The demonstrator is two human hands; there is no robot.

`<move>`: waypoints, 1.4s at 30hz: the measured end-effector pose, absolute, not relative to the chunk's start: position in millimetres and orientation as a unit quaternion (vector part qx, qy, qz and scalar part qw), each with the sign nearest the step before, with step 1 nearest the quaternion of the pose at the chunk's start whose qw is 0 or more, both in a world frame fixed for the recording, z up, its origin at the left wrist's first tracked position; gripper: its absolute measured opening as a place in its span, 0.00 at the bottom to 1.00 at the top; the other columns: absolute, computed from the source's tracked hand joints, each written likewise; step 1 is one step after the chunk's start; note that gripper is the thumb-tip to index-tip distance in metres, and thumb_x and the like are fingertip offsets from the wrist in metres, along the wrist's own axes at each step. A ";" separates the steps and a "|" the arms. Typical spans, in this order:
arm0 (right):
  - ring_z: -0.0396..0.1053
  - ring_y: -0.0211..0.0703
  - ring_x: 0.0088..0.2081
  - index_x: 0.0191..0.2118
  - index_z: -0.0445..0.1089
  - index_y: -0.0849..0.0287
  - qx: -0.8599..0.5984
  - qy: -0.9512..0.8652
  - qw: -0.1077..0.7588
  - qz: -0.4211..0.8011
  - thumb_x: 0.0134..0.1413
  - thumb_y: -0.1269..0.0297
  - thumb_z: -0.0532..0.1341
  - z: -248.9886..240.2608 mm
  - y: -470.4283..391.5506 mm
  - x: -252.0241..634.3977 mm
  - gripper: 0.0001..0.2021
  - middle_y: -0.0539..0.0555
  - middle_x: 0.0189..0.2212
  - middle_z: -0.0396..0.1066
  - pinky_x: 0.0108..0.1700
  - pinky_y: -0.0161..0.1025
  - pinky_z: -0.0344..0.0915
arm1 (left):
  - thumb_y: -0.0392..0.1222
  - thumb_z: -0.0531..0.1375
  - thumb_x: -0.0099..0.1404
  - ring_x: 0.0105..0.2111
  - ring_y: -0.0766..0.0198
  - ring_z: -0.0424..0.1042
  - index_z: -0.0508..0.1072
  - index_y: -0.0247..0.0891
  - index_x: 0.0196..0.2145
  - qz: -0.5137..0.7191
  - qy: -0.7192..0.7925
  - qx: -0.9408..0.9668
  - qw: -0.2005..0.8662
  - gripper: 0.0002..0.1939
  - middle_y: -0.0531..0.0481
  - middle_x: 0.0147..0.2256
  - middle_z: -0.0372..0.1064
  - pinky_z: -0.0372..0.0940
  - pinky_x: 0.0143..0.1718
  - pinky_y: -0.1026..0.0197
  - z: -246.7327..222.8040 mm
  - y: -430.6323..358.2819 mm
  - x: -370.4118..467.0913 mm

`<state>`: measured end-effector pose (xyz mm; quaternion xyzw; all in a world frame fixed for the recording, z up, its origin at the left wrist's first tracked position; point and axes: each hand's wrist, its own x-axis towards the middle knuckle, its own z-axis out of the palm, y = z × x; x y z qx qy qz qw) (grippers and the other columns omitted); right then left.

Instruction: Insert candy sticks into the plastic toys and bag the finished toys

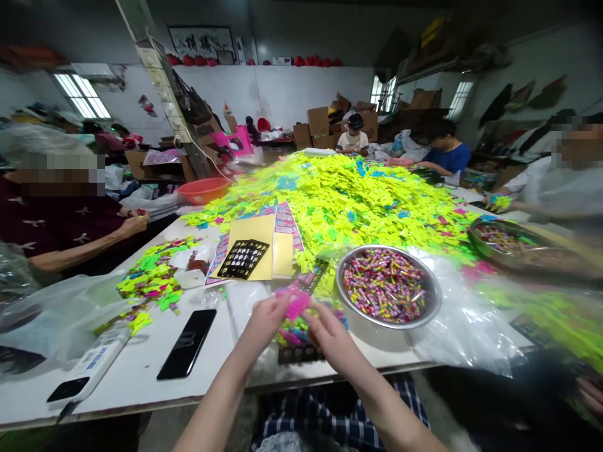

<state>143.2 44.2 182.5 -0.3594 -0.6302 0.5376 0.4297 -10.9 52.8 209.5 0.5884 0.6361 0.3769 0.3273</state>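
Note:
Between my two hands is a small bright pink plastic piece (298, 304), slightly blurred. My left hand (268, 319) pinches its left side. The fingers of my right hand (326, 328) close on its right side. Below them lies a small heap of coloured pieces (296, 331) on the near part of the table, with a dark perforated sheet (299, 355) at its front. Right of my hands stands a metal bowl (437, 295) full of small wrapped, multicoloured pieces. A huge pile of yellow-green plastic pieces (367, 194) rises behind.
Black phone (187, 344) and white device (97, 364) lie left on the white table (211, 370). Cardboard (252, 235) with black stickers lies ahead. Clear plastic bags (464, 314) spread at right, with another bowl (518, 251) beyond. People sit left, right and behind the pile.

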 end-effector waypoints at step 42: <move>0.62 0.42 0.29 0.42 0.70 0.57 -0.536 -0.733 0.419 0.027 0.58 0.70 0.50 -21.4 35.8 189.4 0.13 0.54 0.27 0.70 0.32 0.39 0.53 | 0.40 0.53 0.55 0.40 0.58 0.68 0.72 0.47 0.42 0.244 0.643 0.694 -0.212 0.17 0.49 0.41 0.72 0.49 0.45 0.53 -59.3 -24.3 -43.4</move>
